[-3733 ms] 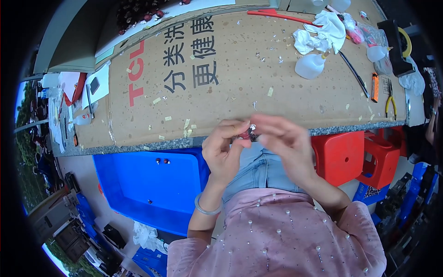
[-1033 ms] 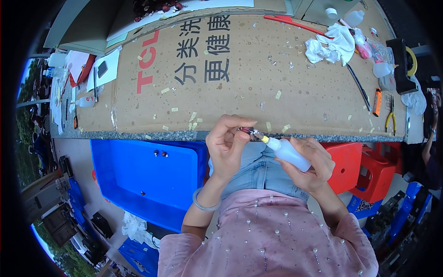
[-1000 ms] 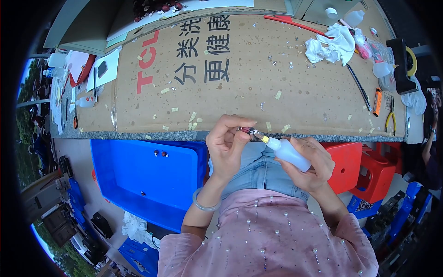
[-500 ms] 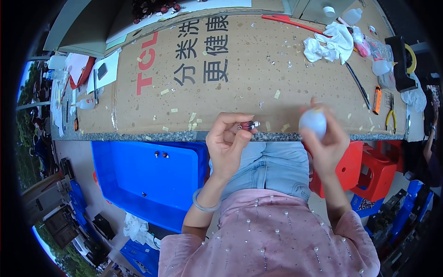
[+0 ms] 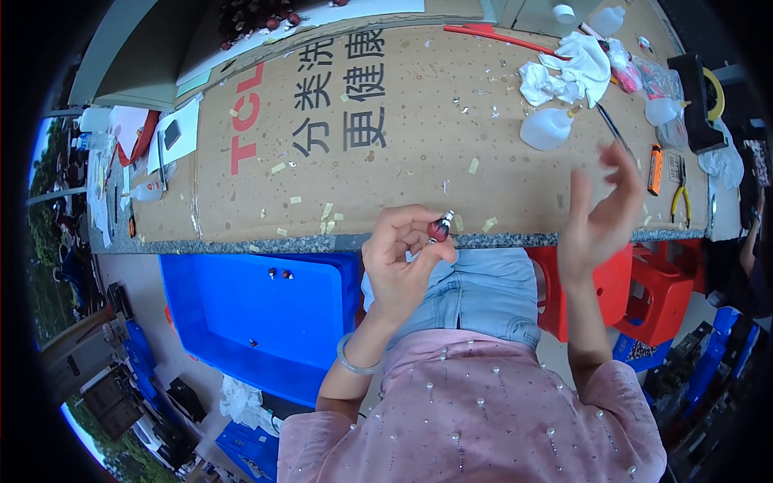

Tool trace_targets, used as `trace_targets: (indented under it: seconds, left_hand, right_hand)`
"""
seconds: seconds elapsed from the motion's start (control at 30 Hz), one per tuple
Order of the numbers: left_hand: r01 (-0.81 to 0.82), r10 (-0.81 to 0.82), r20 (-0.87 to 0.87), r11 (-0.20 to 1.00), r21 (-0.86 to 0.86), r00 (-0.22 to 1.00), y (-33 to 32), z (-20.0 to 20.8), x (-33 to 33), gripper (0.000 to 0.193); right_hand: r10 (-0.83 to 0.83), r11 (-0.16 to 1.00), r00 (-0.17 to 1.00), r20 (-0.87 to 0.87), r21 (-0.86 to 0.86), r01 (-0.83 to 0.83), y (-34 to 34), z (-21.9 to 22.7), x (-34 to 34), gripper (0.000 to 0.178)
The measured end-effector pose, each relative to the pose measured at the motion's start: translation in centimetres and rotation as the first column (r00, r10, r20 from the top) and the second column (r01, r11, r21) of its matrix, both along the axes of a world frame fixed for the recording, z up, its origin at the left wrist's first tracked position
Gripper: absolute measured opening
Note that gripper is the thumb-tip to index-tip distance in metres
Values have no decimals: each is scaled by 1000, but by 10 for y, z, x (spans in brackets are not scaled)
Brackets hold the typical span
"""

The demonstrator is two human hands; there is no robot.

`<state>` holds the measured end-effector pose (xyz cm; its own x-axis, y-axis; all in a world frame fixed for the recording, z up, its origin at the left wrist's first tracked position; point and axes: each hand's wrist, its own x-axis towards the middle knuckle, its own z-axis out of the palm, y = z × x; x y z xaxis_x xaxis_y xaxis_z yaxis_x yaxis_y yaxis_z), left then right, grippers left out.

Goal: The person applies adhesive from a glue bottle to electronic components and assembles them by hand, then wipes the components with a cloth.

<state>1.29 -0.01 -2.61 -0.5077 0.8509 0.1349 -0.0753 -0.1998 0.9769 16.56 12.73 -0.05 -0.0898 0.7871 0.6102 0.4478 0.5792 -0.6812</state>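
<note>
My left hand (image 5: 400, 262) pinches a small dark red, round trinket (image 5: 439, 229) with a black-and-silver end between thumb and fingers, just over the table's front edge. What exactly the trinket is, I cannot make out. To its right, my right hand (image 5: 600, 216) is raised with fingers apart and nothing in them, slightly blurred. Beyond that hand, a white squeeze bottle (image 5: 546, 130) with a yellowish tip lies on its side on the cardboard-covered table (image 5: 403, 177).
Small tape scraps dot the cardboard. A white cloth (image 5: 584, 68), an orange cutter (image 5: 655, 171), yellow-handled pliers (image 5: 681, 201) and a tape dispenser (image 5: 694, 105) lie on the right. Below the left edge stands a blue bin (image 5: 241, 314) with several small trinkets. Red stools (image 5: 656, 298) stand right.
The squeeze bottle, held in my right hand before, now lies farther back on the table. My right hand has let go and moved right. The trinket in my left hand is tilted more upright.
</note>
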Motion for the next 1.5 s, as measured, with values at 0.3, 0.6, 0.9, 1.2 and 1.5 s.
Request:
trace_targets:
  seconds: [0.3, 0.6, 0.9, 1.2, 1.5]
  left_hand:
    - [23, -21, -99, 1000, 12, 995, 3, -1, 26, 34]
    - [511, -380, 608, 858, -49, 697, -4, 14, -6, 36]
    - [516, -391, 671, 856, 15, 630, -10, -2, -18, 42]
    - [433, -270, 750, 901, -24, 604, -31, 6, -19, 26]
    - [474, -292, 668, 874, -103, 684, -39, 4, -18, 22]
  right_hand:
    - [115, 140, 624, -773, -609, -781, -49, -4, -5, 22]
    - [390, -127, 478, -787, -560, -819, -3, 6, -4, 15]
    - [466, -119, 547, -695, -662, -740, -7, 8, -23, 37]
    - [355, -223, 618, -701, -706, -672, -30, 6, -18, 38]
    - [333, -394, 616, -714, -699, -597, -24, 1, -21, 34]
